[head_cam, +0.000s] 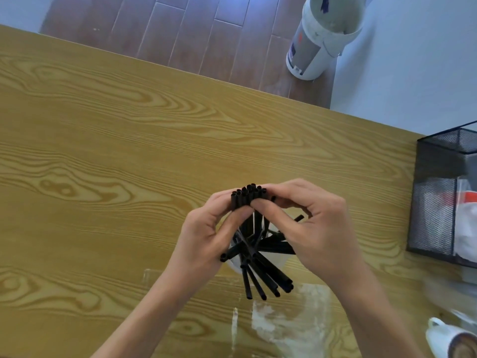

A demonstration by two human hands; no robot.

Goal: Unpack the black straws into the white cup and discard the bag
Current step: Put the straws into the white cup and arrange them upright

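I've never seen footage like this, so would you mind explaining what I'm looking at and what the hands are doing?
There is no machine: this is one picture from a camera worn on a person's head, looking down at a wooden table. The left hand and right hand together hold a bundle of black straws upright over a white cup, where more straws fan out. A clear plastic bag lies nearer the person. At the right stand a black mesh basket and a mug; a white bucket sits on the floor.

Your cup (277, 262) stands on the table (103, 151), straws (258, 259) in it. Right of the cup sits the mesh basket (438, 202); nearer you, apparently the bag (289, 324).
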